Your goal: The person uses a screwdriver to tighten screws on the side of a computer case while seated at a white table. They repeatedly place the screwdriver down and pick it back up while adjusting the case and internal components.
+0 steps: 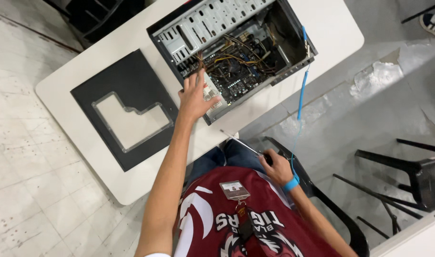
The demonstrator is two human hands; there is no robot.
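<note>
The left hand [194, 97], fingers spread open, rests on the open computer case [231, 52]; the right hand [274, 166], well below the case, grips a screwdriver [241, 144] angled toward it.

One open computer case [236, 52] on the surface [331, 28]. One detached black side panel [124, 109] with a clear window. One screwdriver [246, 146]. One blue wrist strap [291, 183] with one blue coiled cord [300, 95]. Two hands: left [194, 97], right [276, 166]. Two black chairs [417, 173]. One badge [234, 189].

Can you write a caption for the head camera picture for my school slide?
Left hand reaches into an open computer case while the right hand holds a screwdriver.
</note>
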